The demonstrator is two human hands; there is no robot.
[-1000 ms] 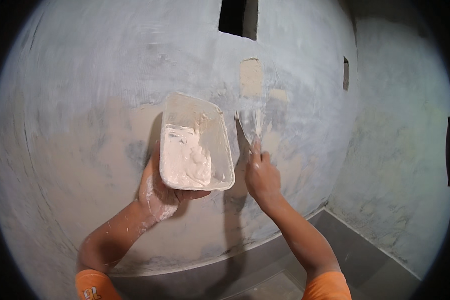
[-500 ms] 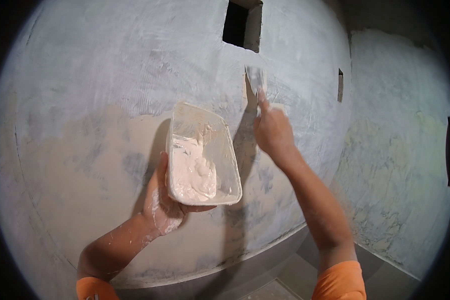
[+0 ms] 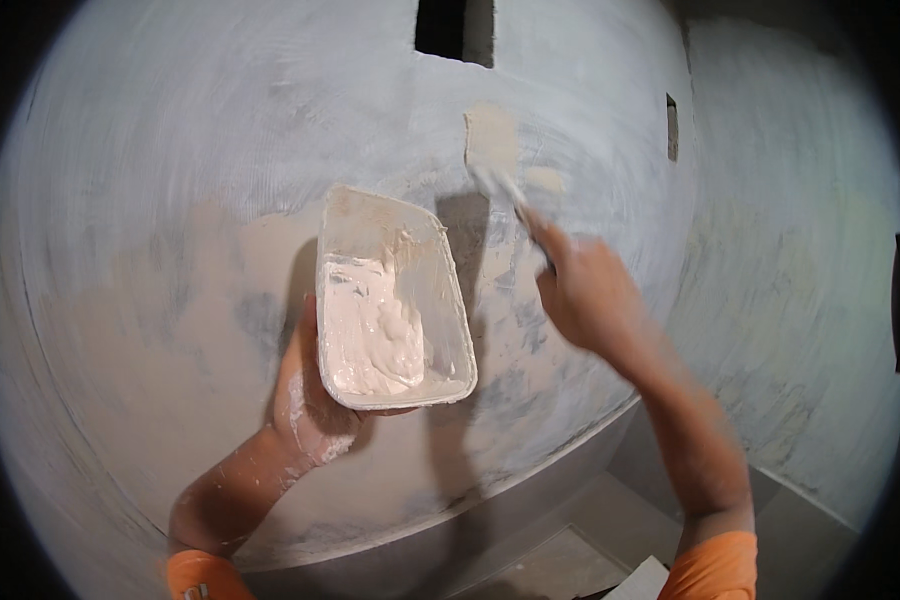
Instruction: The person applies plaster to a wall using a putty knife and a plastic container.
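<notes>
My left hand (image 3: 310,400), smeared with white paste, is closed around the lower left side and bottom of a pale rectangular plastic tub (image 3: 432,300). Creamy wall putty (image 3: 375,335) lies inside, mostly along the tub's left and lower part. In my right hand (image 3: 592,295) is a putty knife (image 3: 498,188), gripped by its handle and blurred by motion. Its blade is at the wall, on the lower end of a fresh cream putty patch (image 3: 492,138). Beside that, to the right, is a smaller putty patch (image 3: 545,180).
The plastered wall (image 3: 200,130) is grey-white above and beige lower down. A rectangular opening (image 3: 440,28) sits at the top, and a small slot (image 3: 672,128) near the corner. A side wall (image 3: 790,250) stands right; a grey ledge (image 3: 370,560) runs below.
The knife has swept downward, leaving a cream putty patch on the wall where the blade was. My right hand moved down and right. The view shifted slightly; the tub stays in my left hand.
</notes>
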